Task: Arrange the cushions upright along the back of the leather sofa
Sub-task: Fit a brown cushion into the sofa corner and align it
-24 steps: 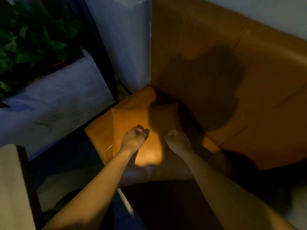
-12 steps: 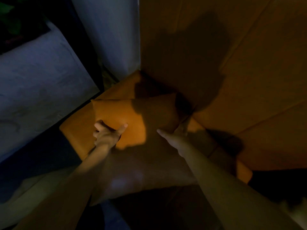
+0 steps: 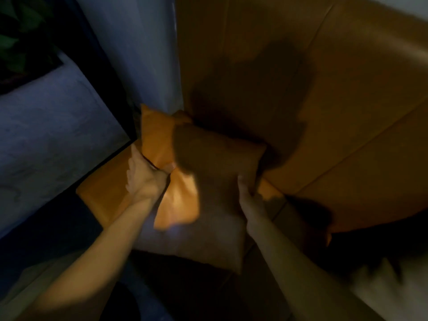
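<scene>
The sofa (image 3: 347,93) fills the right and upper part of the view, its tan leather back crossed by seams and darkened in the middle by a broad shadow of the person. Its seat shows as a bright orange patch at the left end, near the seat's front-left corner, and as a small lit strip by the right hand. To the left of the sofa stands a pale wall (image 3: 129,49), and further left a grey-blue ledge (image 3: 51,140) slopes away, with dark leaves of a plant (image 3: 16,38) at the upper left corner of the view.

The orange cushion (image 3: 185,181) sits in the seat's back-left corner, raised off the seat and tilted, its top edge leaning toward the sofa back and the wall. Its left part is lit, its right part lies in shadow. Below it, nearer the front edge of the seat, lies a paler cushion (image 3: 196,242), flat and dim; the orange one overlaps its far edge.

The left hand (image 3: 143,179) is clenched on the orange cushion's left edge, fingers wrapped round the fabric so that it bunches. The right hand (image 3: 249,193) holds the same cushion at its lower right corner, fingers closed against it, though shadow and blur hide the finer detail. Both forearms are bare and reach in from the bottom of the view.
</scene>
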{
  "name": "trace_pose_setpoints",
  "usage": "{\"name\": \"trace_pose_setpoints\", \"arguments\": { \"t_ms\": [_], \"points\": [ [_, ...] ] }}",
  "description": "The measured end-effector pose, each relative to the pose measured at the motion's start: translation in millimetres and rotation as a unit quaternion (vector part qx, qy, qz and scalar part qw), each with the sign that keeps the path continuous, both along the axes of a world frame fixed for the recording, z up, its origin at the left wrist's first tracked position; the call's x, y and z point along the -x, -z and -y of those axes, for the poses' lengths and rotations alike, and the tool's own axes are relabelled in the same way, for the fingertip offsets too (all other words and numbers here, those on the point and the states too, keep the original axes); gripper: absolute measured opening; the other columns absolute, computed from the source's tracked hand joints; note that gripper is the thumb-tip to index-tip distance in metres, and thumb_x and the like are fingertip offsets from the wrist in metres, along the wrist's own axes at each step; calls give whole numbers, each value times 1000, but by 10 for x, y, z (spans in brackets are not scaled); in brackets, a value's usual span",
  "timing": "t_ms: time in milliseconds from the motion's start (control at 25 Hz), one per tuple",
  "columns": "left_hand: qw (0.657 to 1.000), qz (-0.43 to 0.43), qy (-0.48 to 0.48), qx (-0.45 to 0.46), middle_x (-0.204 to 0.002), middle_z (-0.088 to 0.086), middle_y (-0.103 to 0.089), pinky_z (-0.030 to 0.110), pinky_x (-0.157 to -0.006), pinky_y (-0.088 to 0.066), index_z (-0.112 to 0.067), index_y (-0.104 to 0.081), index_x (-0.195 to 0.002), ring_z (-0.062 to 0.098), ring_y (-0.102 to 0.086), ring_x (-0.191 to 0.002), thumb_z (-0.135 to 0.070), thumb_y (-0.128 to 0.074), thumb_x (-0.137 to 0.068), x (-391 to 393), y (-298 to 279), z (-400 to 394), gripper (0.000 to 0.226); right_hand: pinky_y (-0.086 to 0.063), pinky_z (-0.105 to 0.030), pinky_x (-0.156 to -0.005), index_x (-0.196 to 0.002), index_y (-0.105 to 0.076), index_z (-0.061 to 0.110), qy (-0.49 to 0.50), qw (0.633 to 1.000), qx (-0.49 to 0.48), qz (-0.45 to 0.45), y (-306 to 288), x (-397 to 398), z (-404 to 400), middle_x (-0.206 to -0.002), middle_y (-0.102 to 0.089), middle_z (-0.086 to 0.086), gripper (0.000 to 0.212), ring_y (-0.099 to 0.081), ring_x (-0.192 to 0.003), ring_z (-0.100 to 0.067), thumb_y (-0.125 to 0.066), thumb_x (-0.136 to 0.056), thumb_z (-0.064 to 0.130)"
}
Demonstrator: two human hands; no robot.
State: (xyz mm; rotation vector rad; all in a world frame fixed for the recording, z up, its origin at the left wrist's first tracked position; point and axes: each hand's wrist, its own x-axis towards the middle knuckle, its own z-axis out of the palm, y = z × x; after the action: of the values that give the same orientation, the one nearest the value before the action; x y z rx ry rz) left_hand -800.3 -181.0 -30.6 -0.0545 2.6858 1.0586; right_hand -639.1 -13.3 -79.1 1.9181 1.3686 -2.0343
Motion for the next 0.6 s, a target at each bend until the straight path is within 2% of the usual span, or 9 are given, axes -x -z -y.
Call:
{"name": "trace_pose_setpoints", "arguments": {
  "t_ms": [120, 240, 320, 400, 480, 520, 600],
  "points": [
    [980, -151, 128, 31, -132, 12, -50, 53, -102, -39, -26, -37, -143, 37, -45, -124, -49, -77, -72, -72, -430, -337, 85, -40, -47, -106, -152, -29, 18, 77, 995, 35, -59, -163, -259, 58, -150, -40, -9, 92, -43, -134, -35, -59, -81, 68],
    [942, -235, 230, 71, -125, 9, -54, 53, -99, -39, -26, -44, -139, 37, -49, -115, -49, -72, -76, -214, -658, -699, 72, -40, -31, -96, -146, -37, 8, 176, 973, -119, -85, -474, -337, -107, -144, -46, -10, 75, -46, -131, -31, -68, -87, 41],
    [903, -296, 297, 97, -122, 9, -57, 56, -98, -39, -27, -47, -136, 38, -52, -111, -50, -71, -76, -385, -699, -904, 68, -40, -37, -101, -148, -29, 7, 171, 954, -244, -46, -805, -363, -308, -146, -39, -12, 83, -42, -133, -31, -69, -85, 43],
    [850, -347, 383, 106, -117, 7, -59, 57, -98, -39, -30, -48, -133, 37, -55, -107, -50, -71, -76, -630, -694, -1101, 65, -35, -47, -110, -149, -26, 15, 97, 915, -390, -21, -1122, -399, -518, -151, -33, -8, 87, -34, -138, -28, -66, -83, 55],
    [800, -356, 470, 115, -111, 3, -59, 56, -97, -40, -35, -44, -130, 34, -57, -102, -51, -72, -73, -818, -709, -1257, 65, -21, -51, -115, -148, -27, 24, -7, 849, -528, -14, -1394, -427, -704, -158, -24, -3, 80, -20, -146, -24, -61, -84, 58],
    [783, -351, 501, 116, -110, 3, -60, 54, -95, -42, -35, -43, -128, 32, -58, -100, -51, -74, -71, -897, -698, -1334, 67, -12, -51, -116, -148, -28, 28, -83, 815, -574, 1, -1473, -439, -799, -160, -21, 1, 75, -13, -148, -22, -57, -86, 58],
    [753, -344, 550, 112, -109, 3, -62, 49, -89, -47, -32, -47, -125, 30, -61, -98, -52, -79, -64, -1097, -645, -1424, 72, 0, -55, -117, -147, -31, 33, -267, 768, -578, 63, -1479, -462, -992, -160, -22, 6, 63, -9, -150, -19, -47, -91, 58]
  ]
}}
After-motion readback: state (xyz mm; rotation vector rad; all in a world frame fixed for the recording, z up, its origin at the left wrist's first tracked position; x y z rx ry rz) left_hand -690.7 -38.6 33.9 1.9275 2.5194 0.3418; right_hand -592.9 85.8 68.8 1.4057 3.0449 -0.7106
